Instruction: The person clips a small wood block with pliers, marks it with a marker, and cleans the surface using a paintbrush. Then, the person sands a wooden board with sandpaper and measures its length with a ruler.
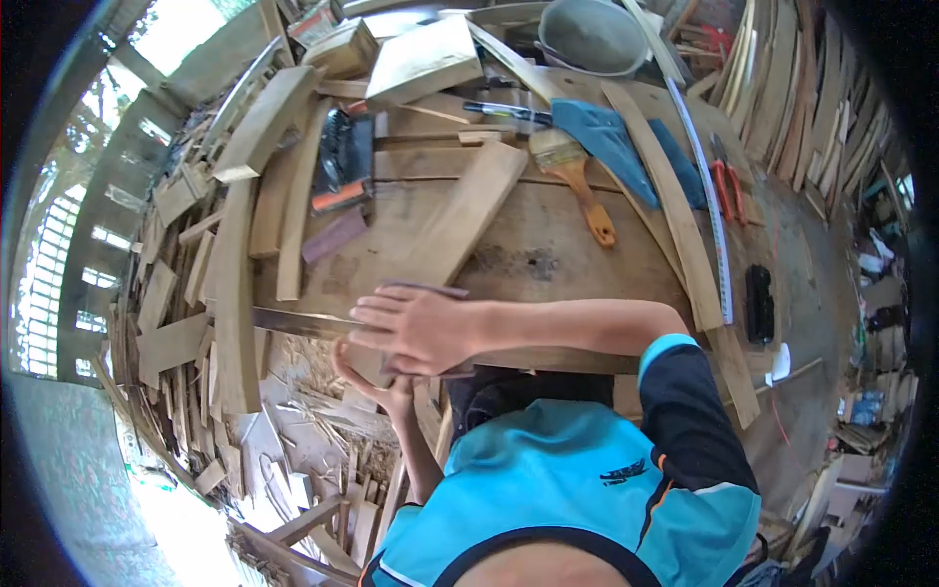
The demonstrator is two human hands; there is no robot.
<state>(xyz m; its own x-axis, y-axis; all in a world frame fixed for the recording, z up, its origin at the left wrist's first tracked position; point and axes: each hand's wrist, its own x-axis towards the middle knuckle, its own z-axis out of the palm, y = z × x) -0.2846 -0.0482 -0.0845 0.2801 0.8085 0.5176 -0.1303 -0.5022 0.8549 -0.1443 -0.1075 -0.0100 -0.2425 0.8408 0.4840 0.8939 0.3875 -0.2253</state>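
Observation:
My right hand lies flat, fingers stretched to the left, on a dark purple-brown sheet at the table's near edge. The sheet shows above and below the palm. Just under it is my left hand, with a thumb or finger curved up on the left; its other fingers and what they grip are hidden. A narrow strip runs left from my right fingertips. Beyond my hands a light wooden board lies slanted on the table. A small purple piece lies to its left.
On the table are a brush, blue cloth, red-handled pliers, a ruler, a black object and a dark tool with orange ends. Long boards stand left. A grey bowl sits behind; scraps lie below.

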